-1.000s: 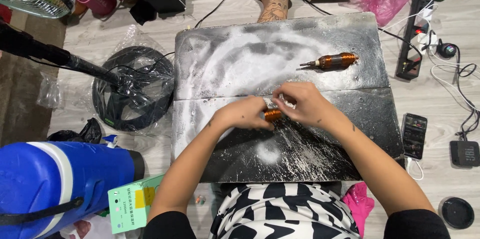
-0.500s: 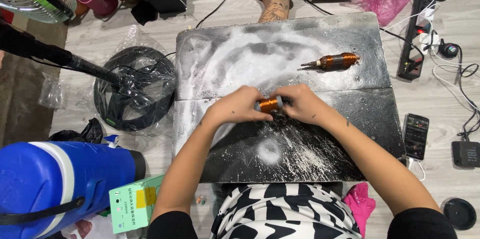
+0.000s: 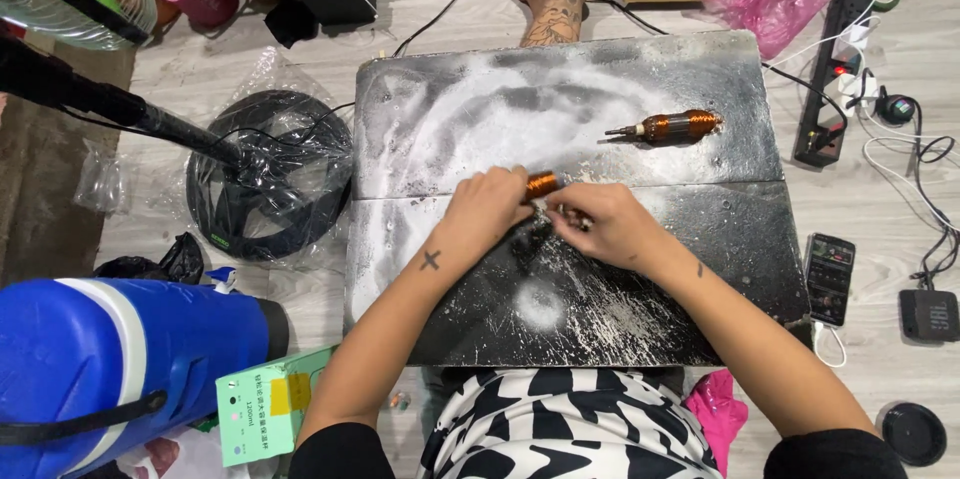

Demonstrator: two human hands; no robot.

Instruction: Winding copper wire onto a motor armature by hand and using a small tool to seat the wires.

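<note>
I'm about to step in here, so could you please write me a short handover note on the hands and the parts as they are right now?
Left hand: closed around a copper-wound armature, holding it just over the board.
Right hand: fingertips pinching at the armature's end; what they grip is too small to tell.
Second copper-wound armature: lies untouched at the far right of the dusty black board.
Done: cannot tell from this view.
Left: the one in hand is under work; the second has not been picked up.
</note>
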